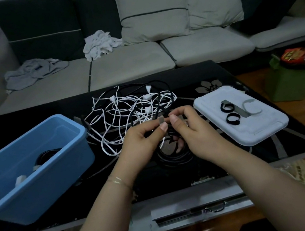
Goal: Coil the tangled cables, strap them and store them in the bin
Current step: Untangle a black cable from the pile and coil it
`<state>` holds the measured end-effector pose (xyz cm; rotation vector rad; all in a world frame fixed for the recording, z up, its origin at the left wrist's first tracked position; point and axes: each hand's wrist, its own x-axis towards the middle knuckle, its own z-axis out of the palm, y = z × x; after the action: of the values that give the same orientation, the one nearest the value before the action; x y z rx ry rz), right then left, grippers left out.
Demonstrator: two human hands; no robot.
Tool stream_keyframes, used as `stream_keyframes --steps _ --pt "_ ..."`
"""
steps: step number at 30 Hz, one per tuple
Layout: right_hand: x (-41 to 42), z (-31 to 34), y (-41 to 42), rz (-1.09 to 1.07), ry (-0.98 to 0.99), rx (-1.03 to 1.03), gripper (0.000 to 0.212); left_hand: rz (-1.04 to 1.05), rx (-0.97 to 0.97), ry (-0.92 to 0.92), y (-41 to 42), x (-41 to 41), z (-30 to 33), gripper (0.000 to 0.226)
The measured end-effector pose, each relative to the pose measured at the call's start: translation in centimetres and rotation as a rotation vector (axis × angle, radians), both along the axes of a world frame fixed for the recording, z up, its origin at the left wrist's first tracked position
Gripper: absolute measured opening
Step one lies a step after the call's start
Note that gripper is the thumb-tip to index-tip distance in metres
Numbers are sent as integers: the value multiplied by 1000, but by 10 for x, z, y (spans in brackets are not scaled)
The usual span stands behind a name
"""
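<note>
Over the table [221, 71]: we work at the near middle of the black glass top, both hands raised above a coil [174, 157] of black cable.
Left hand [141, 139]: thumb and forefinger pinch one end of a small grey strap [161, 120]; the other fingers curl under, and we cannot tell whether they also hold cable.
Right hand [188, 127]: thumb and forefinger close on the strap's other end; the lower fingers hook down into the coil and seem to steady it.
Coil: it hangs or rests just below the hands, dark against dark glass, so we cannot count its loops.
Step in hand: we judge this to be strapping the finished coil.
How to do it well: we should gather all the loops in one bunch, pass the strap round the whole bundle, pull it snug, then press the ends flat.
Risk: a loop left outside the strap would spring loose in the bin [33, 155].
Tangle [126, 111]: white and black cables lie knotted behind the hands, still to be sorted; we should keep the coil clear of them.
Spare straps [232, 117]: black rings and a grey one lie on the white lid [270, 126] to the right.
Bin: blue, at the left, already holding a dark coil and something white; this coil goes there next.
</note>
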<state>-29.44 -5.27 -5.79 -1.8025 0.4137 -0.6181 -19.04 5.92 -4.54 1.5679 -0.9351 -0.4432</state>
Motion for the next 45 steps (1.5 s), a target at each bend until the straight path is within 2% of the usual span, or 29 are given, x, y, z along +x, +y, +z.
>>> stream_keyframes --steps 4,8,11,12,14,16,18,20,21,22,23,25,28,30,33,35,38,40,45 --pt "0 2 -2 -5 34 34 6 -21 -37 14 -2 -4 1 30" --pt "2 -1 -2 -44 75 102 8 -2 23 -176 -2 -2 -2 31" --pt "2 -3 -5 -51 100 157 11 -48 91 -295 2 -2 1 21" --pt "0 -3 -6 -46 110 151 12 -62 106 -240 4 -3 3 26" --pt "-3 -3 -6 -43 144 6 16 -44 122 17 4 -2 5 38" --pt "-6 0 -4 -29 168 -181 22 -20 127 239 1 -1 5 36" --pt "-6 2 -1 -12 158 -277 24 23 113 335 -2 -5 7 30" --pt "-5 4 1 -12 147 -312 22 51 105 281 -3 -11 9 26" --pt "-5 3 2 -21 145 -298 21 102 123 171 -4 -12 7 31" --pt "-5 3 2 -33 138 -260 20 129 159 45 -6 -13 7 14" --pt "-5 2 2 -45 132 -206 18 183 242 -150 -7 -13 7 59" --pt "-3 0 2 -59 129 -104 15 280 350 -502 -8 -11 -1 55" --pt "1 -3 2 -83 157 -19 13 297 398 -738 -6 -11 -6 41" --pt "5 -5 2 -89 169 49 15 253 413 -761 -5 -9 -10 35" --pt "9 -4 2 -97 164 139 15 120 416 -584 -2 -4 -13 25" --pt "11 -4 2 -91 171 145 15 5 408 -445 -1 2 -10 27" --pt "11 -4 4 -69 203 102 16 -140 420 -351 4 16 -6 24" --pt "11 -5 6 -44 229 44 15 -200 439 -340 9 22 -2 20" --pt "11 -6 14 1 284 -98 19 -231 579 -473 21 30 8 19"
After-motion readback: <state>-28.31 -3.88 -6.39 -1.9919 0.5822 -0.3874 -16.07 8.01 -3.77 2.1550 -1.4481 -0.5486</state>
